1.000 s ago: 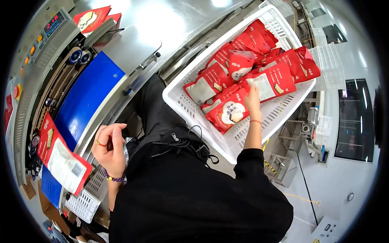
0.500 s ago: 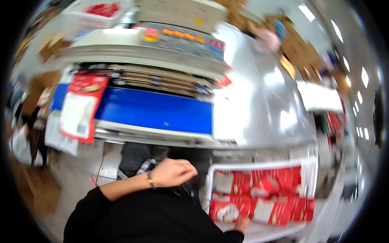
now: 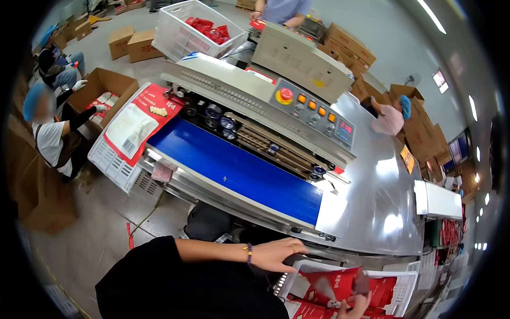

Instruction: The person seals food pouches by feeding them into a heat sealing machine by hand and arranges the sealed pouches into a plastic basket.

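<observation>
My left hand (image 3: 279, 254) is stretched out at the near corner of the white crate (image 3: 408, 290), fingers apart and holding nothing. Inside the crate, my right hand (image 3: 357, 307) grips a red pouch (image 3: 336, 283) by its edge, tilting it up from the others; motion blurs it slightly. More red pouches (image 3: 381, 290) lie around it. Beyond the crate stands a band sealing machine (image 3: 265, 119) with a blue conveyor belt (image 3: 234, 173). At the belt's left end, a red and white pouch (image 3: 139, 125) hangs out over a white basket (image 3: 114, 165).
A steel table (image 3: 372, 212) extends right of the machine. Another white crate (image 3: 194, 32) with red pouches stands behind it. Co-workers in blue caps sit at left by an open carton (image 3: 103, 85); another person (image 3: 390, 119) bends at right. A black stool (image 3: 210, 220) is under the machine.
My view has swung, tilting the machine. My left hand has reached right to the crate. My right hand has lifted one pouch's edge. The pouch on the belt has travelled further left.
</observation>
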`<state>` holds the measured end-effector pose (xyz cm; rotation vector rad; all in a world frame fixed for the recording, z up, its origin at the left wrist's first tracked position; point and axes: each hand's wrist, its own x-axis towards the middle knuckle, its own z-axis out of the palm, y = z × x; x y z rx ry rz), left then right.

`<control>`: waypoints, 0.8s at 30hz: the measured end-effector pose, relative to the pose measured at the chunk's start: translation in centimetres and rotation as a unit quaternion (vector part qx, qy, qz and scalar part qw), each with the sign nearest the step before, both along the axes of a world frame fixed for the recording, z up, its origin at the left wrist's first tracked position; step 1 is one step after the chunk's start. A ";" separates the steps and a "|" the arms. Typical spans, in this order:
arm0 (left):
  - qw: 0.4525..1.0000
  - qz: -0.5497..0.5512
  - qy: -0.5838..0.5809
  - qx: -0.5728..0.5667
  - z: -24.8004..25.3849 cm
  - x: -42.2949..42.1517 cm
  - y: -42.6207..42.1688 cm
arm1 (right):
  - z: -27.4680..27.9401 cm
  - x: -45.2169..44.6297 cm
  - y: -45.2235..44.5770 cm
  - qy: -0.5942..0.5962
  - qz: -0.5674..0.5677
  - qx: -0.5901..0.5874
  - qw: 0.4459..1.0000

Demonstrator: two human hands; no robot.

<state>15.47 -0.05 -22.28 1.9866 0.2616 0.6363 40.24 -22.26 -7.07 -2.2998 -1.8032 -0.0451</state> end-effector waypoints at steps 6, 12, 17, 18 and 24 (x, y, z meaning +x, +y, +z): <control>0.988 -0.044 -0.144 -0.038 2.7 1.8 0.1 | 6.9 -8.7 8.7 0.056 0.221 0.155 0.961; 0.952 0.170 -0.123 -0.223 3.1 -2.2 0.1 | 3.3 -10.4 14.8 0.047 0.258 0.191 0.946; 0.934 0.118 -0.135 -0.308 5.7 -5.9 2.9 | -1.5 -9.5 16.1 0.402 0.199 0.283 0.848; 0.925 0.087 -0.144 -0.340 5.9 -6.0 3.2 | -2.1 -9.3 16.0 0.594 0.224 0.183 0.750; 0.955 0.233 -0.041 -0.180 5.4 -3.0 3.5 | -9.7 -8.5 16.7 0.600 -0.045 0.217 0.769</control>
